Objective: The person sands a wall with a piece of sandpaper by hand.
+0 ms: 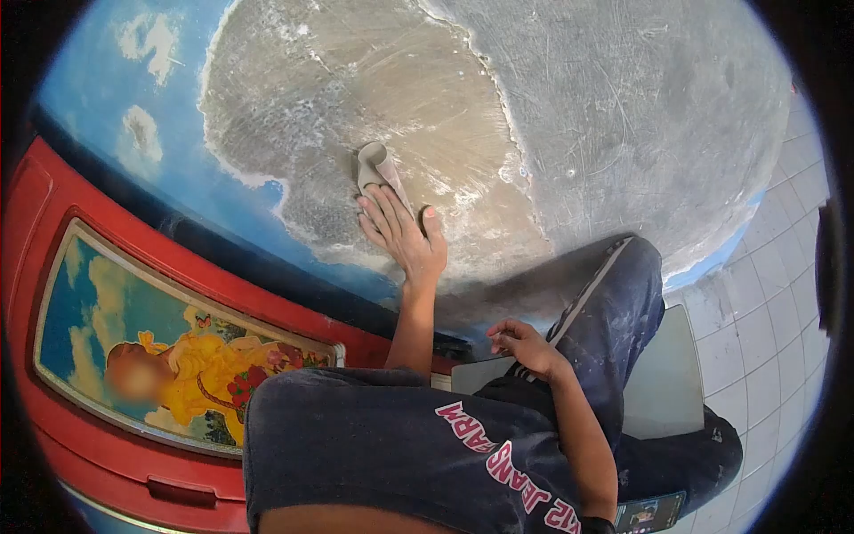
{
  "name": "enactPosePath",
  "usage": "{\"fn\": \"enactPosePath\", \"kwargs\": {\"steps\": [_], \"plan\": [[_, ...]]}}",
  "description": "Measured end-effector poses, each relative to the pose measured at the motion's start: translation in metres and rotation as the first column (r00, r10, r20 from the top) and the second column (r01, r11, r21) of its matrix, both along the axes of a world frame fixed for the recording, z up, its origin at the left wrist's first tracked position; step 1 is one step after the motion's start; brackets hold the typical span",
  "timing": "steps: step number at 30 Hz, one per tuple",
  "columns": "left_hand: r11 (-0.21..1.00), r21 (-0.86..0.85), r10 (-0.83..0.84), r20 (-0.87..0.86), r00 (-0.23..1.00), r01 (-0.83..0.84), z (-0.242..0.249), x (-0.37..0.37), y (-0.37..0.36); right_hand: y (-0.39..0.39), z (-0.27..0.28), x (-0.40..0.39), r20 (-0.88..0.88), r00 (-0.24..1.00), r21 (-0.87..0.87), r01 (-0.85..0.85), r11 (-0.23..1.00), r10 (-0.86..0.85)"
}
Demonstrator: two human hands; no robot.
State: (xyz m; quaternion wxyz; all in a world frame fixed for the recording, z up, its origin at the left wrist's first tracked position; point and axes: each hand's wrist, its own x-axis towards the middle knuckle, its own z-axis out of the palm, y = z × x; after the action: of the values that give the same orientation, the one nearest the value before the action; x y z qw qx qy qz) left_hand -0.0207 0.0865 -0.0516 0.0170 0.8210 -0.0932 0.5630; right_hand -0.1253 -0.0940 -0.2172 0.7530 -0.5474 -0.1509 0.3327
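My left hand (pixel 405 236) lies nearly flat against a bare, scraped grey-brown patch of wall (pixel 427 107). Under its fingers is a sheet of sandpaper (pixel 374 160), pressed to the surface, its upper end curled into a loose roll. The thumb is spread to the right. Lower down, my right hand (pixel 525 347) hovers by my bent leg in dark striped trousers (pixel 614 303), its fingers loosely curled and slightly apart with nothing visible in them.
Blue paint with white clouds (pixel 138 142) borders the patch on the left. A red cabinet (pixel 133 205) with a framed picture (pixel 98 294) stands at left. A phone (pixel 649 513) is at the bottom, beside white floor tiles (pixel 756 329). A grey-green seat (pixel 667 374) is beneath me.
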Motion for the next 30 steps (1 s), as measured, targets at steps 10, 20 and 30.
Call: {"fn": "enactPosePath", "kwargs": {"steps": [10, 20, 30], "plan": [[0.998, 0.020, 0.062, 0.080, 0.995, -0.064, -0.010, 0.011, 0.004, -0.001, 0.007, 0.000, -0.094, 0.996, -0.026, 0.005, 1.000, -0.008], [0.985, 0.097, 0.131, 0.105, 0.986, -0.141, 0.019, 0.006, 0.020, 0.001, -0.007, 0.001, -0.041, 0.999, 0.010, 0.007, 1.000, -0.007], [0.986, 0.015, 0.167, -0.014, 0.986, -0.167, 0.008, -0.011, 0.010, 0.003, -0.008, 0.001, -0.059, 0.998, 0.041, -0.004, 0.999, 0.006]]}}
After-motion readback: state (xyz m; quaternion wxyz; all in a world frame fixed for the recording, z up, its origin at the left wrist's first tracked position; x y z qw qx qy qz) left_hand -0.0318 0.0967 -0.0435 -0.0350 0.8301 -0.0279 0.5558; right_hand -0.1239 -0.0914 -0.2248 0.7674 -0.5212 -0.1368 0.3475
